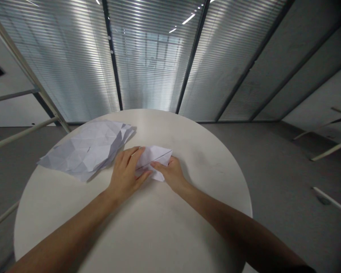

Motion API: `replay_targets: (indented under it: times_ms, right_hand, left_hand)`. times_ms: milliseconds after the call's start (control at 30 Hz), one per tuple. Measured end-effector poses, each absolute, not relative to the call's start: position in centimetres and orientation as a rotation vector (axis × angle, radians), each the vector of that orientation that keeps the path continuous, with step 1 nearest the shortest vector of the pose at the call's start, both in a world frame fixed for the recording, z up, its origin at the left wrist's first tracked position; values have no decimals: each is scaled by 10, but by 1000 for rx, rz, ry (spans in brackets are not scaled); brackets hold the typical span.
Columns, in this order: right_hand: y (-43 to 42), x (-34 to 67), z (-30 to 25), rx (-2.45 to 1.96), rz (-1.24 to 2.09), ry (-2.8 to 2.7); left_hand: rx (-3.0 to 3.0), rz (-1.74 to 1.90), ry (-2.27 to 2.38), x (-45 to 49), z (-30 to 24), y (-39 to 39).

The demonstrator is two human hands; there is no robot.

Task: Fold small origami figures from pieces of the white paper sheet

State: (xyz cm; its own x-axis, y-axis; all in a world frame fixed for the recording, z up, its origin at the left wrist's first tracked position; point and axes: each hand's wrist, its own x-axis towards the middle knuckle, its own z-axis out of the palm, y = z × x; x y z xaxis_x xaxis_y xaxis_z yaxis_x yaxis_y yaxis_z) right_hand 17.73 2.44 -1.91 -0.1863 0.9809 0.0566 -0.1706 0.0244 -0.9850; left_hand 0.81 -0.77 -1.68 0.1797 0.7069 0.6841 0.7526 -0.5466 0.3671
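A small folded sheet of white paper [156, 152] is between my two hands, just above or on the round white table; which of these I cannot tell. Its layers show a slit running slantwise along the middle. My left hand [127, 168] grips the left end, with thumb below and fingers over the top edge. My right hand [172, 170] pinches the right end, thumb on top and fingers behind. Left of my hands lies a stack of creased white paper sheets [91, 148], with a small dark mark on the upper one.
The round white table [204, 159] carries the paper. A pale metal frame [25, 57] stands at the left, beside a white panel. Behind the table are glass partitions with blinds [150, 60]. Light-coloured legs of furniture [332, 149] show on the grey floor [272, 170] at the right.
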Motion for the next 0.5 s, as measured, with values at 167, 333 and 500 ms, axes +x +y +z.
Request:
replay_targets:
  times_ms: [167, 333, 500]
  right_hand:
    - [26, 176, -21, -916, 1337, -1410]
    - [30, 178, -24, -1120, 1008, -1524]
    - [34, 187, -20, -1296, 681, -1679]
  left_hand:
    - [-2340, -1640, -1607, 9, -13, -4]
    - [-2275, -1300, -1241, 1, -16, -7]
    - [-2001, -1328, -1223, -3, -16, -10]
